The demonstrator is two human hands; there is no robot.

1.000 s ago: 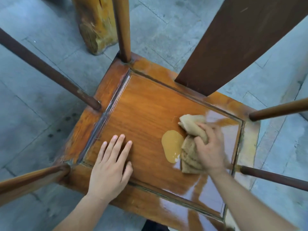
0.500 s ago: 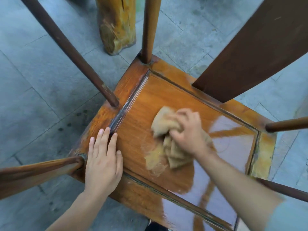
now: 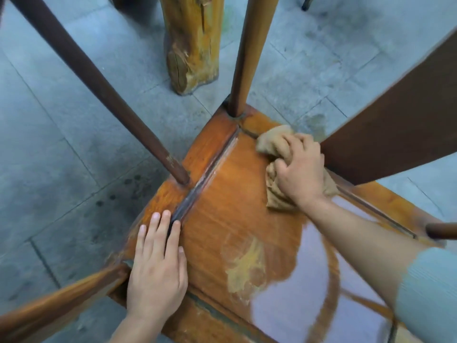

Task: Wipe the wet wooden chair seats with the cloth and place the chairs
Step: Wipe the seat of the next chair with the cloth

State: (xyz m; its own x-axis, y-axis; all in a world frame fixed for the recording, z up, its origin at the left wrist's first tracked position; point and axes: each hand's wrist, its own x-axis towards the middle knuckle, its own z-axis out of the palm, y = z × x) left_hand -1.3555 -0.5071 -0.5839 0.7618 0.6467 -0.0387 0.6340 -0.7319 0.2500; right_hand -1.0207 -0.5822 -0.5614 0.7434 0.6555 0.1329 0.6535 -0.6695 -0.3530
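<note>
An orange-brown wooden chair seat [image 3: 235,201] fills the middle of the view, glossy and wet at the lower right, with a pale smeared patch [image 3: 246,271] near its centre. My right hand [image 3: 300,173] is shut on a crumpled tan cloth [image 3: 273,142], pressing it onto the seat's far corner beside the dark backrest slat [image 3: 395,122]. My left hand [image 3: 158,266] lies flat, fingers together, on the seat's left edge next to the frame groove.
Round wooden rods of the chair [image 3: 99,85] [image 3: 249,53] rise around the seat, and an armrest [image 3: 57,303] runs off lower left. A rough yellow wooden post [image 3: 194,43] stands on the grey paved floor [image 3: 61,157] just behind the chair.
My right hand has swept the cloth from the seat's right middle across to the far corner, leaving a smeared patch. My left hand has slid left onto the seat's edge.
</note>
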